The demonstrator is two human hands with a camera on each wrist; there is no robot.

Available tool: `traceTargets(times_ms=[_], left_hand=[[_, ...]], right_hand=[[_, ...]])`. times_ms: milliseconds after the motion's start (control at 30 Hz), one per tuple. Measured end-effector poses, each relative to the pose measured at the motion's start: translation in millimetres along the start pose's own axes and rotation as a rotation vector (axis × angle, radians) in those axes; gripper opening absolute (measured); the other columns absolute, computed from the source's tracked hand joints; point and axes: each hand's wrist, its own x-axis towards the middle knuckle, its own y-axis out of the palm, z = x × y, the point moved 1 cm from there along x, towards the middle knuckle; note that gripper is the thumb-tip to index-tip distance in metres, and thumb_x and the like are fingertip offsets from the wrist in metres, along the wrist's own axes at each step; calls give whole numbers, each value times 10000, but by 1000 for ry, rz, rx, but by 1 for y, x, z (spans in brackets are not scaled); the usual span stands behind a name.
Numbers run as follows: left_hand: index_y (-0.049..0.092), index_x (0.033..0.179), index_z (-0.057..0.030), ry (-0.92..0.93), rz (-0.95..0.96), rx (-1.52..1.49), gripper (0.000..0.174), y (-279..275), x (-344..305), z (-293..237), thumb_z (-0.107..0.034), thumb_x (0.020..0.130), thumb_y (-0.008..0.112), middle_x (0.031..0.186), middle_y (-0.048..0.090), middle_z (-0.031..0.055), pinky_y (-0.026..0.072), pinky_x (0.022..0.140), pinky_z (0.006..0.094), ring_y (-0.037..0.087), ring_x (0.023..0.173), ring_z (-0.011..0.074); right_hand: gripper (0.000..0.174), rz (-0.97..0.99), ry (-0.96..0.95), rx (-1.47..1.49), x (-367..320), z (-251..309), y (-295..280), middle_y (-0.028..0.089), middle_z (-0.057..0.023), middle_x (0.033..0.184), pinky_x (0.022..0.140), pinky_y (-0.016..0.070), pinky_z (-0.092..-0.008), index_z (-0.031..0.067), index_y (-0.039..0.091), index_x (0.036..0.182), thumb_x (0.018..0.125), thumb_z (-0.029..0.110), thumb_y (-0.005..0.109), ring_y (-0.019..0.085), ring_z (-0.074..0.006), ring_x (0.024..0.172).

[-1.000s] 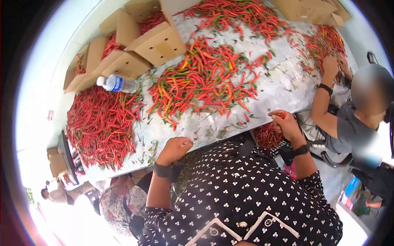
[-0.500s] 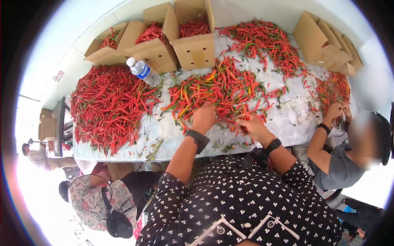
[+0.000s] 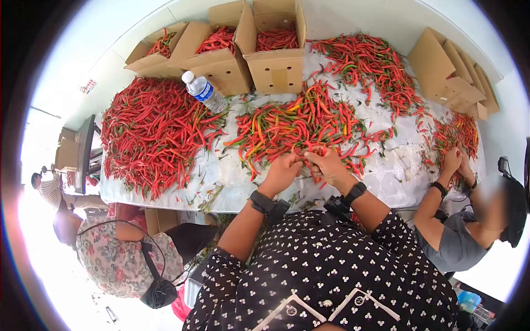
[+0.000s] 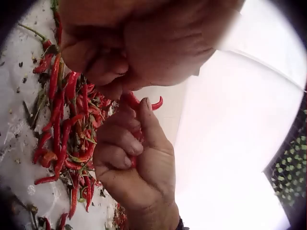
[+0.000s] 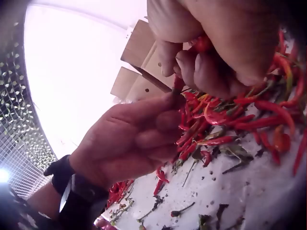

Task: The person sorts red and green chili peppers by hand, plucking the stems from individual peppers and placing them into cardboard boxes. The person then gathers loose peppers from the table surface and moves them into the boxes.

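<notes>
My right hand (image 3: 329,166) grips a red chili pepper (image 5: 178,83) between thumb and fingers. A curved red tip (image 4: 158,103) sticks out past its thumb in the left wrist view, and more red shows inside its curled fingers. My left hand (image 3: 282,173) meets it, thumb and fingertips pinching the dark stem end of that pepper in the right wrist view. Both hands are close over the near edge of the middle pile of red, orange and green chilies (image 3: 301,124). The left hand's fingertips are partly hidden in the left wrist view.
A larger red chili pile (image 3: 154,135) lies left, another pile (image 3: 372,66) at the back. Cardboard boxes (image 3: 279,71) line the wall, with a water bottle (image 3: 205,92) before them. Stems litter the white table cover (image 3: 386,176). A person in grey (image 3: 458,231) works at right.
My hands first hung apart near the table edge, the right one holding something red. They reached over the middle pile, then came together on one chili. The head view has tilted and shifted.
</notes>
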Motion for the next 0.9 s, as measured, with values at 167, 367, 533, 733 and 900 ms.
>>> traceTargets(times_ms=[167, 367, 533, 733, 900], left_hand=[[602, 853, -7, 132, 216, -16, 128, -8, -10, -7, -113, 836, 533, 634, 514, -32, 397, 530, 234, 464, 576, 54], [633, 785, -31, 171, 611, 447, 152, -20, -43, -18, -183, 781, 632, 696, 609, 58, 433, 552, 285, 556, 584, 145], [646, 774, -47, 122, -90, 469, 166, -60, -36, 29, -208, 737, 655, 738, 617, 106, 462, 585, 342, 597, 639, 237], [605, 777, -71, 220, -366, 844, 124, -44, -7, 22, -185, 733, 587, 774, 575, 119, 481, 615, 392, 595, 724, 299], [570, 857, -62, 79, -400, 966, 213, -29, 3, 28, -228, 738, 631, 838, 550, 103, 474, 616, 411, 588, 732, 298]], right_hand=[[124, 58, 91, 11, 2, -1, -8, 441, 40, 575, 363, 228, -204, 70, 550, 794, 843, 177, 591, 342, -43, 426], [201, 264, 233, 251, 1, -4, -31, 466, 22, 596, 375, 251, -212, 57, 545, 800, 874, 243, 535, 381, -62, 453], [116, 180, 158, 203, -4, -4, -41, 562, -23, 732, 416, 331, -202, 60, 554, 907, 858, 157, 515, 511, -107, 570], [90, 142, 177, 180, -2, -8, -31, 590, -32, 750, 398, 347, -213, 95, 558, 882, 822, 142, 606, 547, -106, 573], [126, 114, 204, 92, 2, -3, -24, 572, -15, 722, 367, 307, -208, 107, 551, 809, 833, 212, 616, 515, -89, 523]])
